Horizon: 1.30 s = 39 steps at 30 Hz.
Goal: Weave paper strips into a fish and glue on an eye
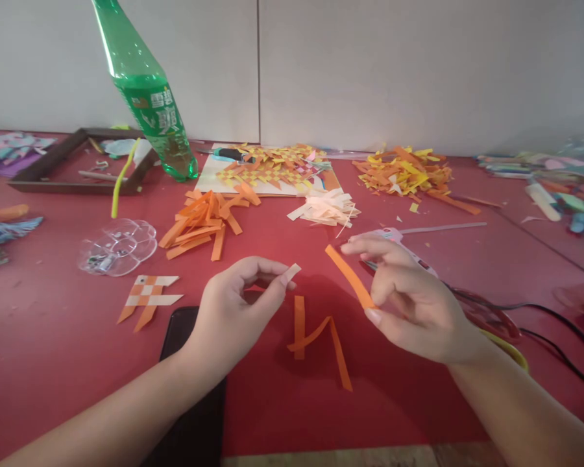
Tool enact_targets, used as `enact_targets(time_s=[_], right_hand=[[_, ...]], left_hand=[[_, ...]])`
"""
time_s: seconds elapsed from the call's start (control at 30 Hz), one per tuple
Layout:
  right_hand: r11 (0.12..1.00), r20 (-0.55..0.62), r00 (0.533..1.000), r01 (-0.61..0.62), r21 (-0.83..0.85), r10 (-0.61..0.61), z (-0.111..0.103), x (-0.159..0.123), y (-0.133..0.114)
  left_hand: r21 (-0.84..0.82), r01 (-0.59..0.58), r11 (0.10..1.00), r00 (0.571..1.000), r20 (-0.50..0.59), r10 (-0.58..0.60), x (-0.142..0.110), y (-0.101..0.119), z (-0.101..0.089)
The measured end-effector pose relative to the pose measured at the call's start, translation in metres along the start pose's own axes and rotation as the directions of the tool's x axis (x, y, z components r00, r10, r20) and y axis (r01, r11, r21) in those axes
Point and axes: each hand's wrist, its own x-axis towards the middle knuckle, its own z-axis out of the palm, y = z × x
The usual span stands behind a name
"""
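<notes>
My left hand [246, 305] pinches a pale cream paper strip [292, 272] between thumb and forefinger; most of the strip is hidden by the fingers. An orange paper strip [349, 277] is held at its lower end by my right hand [411, 301], between thumb and finger, with its upper end pointing up and left. Below and between the hands, two more orange strips [299, 324] lie on the red table, one straight and one folded [338, 350] across it. To the left of my left hand lies a woven orange-and-cream paper fish [148, 295].
A pile of orange strips [202, 224] and a cream pile [326, 207] lie ahead. Behind stand a green bottle [156, 110] and a dark frame [53, 185]. A clear flower-shaped dish [121, 246] is at left, a black phone [194, 402] under my left arm, a glue gun [409, 250] with cords at right.
</notes>
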Motion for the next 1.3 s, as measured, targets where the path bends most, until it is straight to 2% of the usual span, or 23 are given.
enact_targets(time_s=[0.1, 0.17, 0.27, 0.33, 0.4, 0.5, 0.6, 0.67, 0.73, 0.9, 1.0, 1.13, 1.3], right_hand=[[0.995, -0.009, 1.0, -0.004, -0.097, 0.003, 0.001, 0.0, -0.001], [0.988, -0.006, 0.999, 0.049, -0.143, -0.05, 0.002, 0.001, -0.003], [0.985, 0.031, 0.99, 0.139, -0.097, -0.137, 0.005, 0.006, -0.004], [0.99, 0.059, 0.989, 0.137, -0.042, -0.134, 0.009, 0.009, -0.003], [0.997, 0.081, 0.995, 0.066, -0.026, -0.064, 0.014, 0.009, -0.003], [0.988, 0.053, 0.987, -0.153, -0.008, 0.154, 0.021, 0.007, -0.004], [0.914, 0.025, 0.922, -0.386, 0.122, 0.386, 0.025, 0.005, -0.007], [0.855, 0.048, 0.882, -0.467, 0.226, 0.469, 0.026, 0.006, -0.01], [0.826, 0.062, 0.869, -0.486, 0.286, 0.49, 0.026, 0.008, -0.011], [0.816, 0.091, 0.883, -0.461, 0.349, 0.46, 0.026, 0.012, -0.011], [0.82, 0.11, 0.884, -0.463, 0.335, 0.454, 0.027, 0.013, -0.012], [0.827, 0.138, 0.882, -0.472, 0.305, 0.452, 0.029, 0.014, -0.013], [0.83, 0.188, 0.862, -0.505, 0.237, 0.47, 0.029, 0.013, -0.014]], left_hand=[[-0.014, 0.01, 1.0, 1.0, 0.0, -0.01, 0.0, 0.0, 0.0], [-0.016, 0.01, 1.0, 1.0, 0.0, -0.01, 0.0, 0.0, 0.0], [0.001, 0.006, 1.0, 1.0, 0.001, -0.006, 0.0, 0.002, 0.001], [0.007, 0.006, 1.0, 1.0, 0.003, -0.006, 0.0, 0.003, 0.001], [-0.002, 0.002, 1.0, 1.0, 0.008, -0.002, 0.001, 0.002, 0.002], [-0.013, -0.006, 1.0, 1.0, 0.022, 0.006, 0.001, 0.001, 0.003], [-0.005, -0.006, 1.0, 0.999, 0.032, 0.006, 0.001, 0.0, 0.003], [0.005, -0.003, 1.0, 0.999, 0.036, 0.003, 0.0, 0.001, 0.003], [0.015, -0.007, 1.0, 0.999, 0.042, 0.006, 0.0, 0.002, 0.004], [-0.018, -0.016, 1.0, 0.999, 0.048, 0.017, 0.0, 0.003, 0.004], [-0.18, 0.029, 0.983, 0.996, 0.093, -0.012, 0.001, 0.003, 0.004], [-0.415, 0.117, 0.902, 0.983, 0.179, -0.045, 0.004, 0.003, 0.003], [-0.48, 0.201, 0.854, 0.952, 0.302, -0.054, 0.003, 0.004, 0.003]])
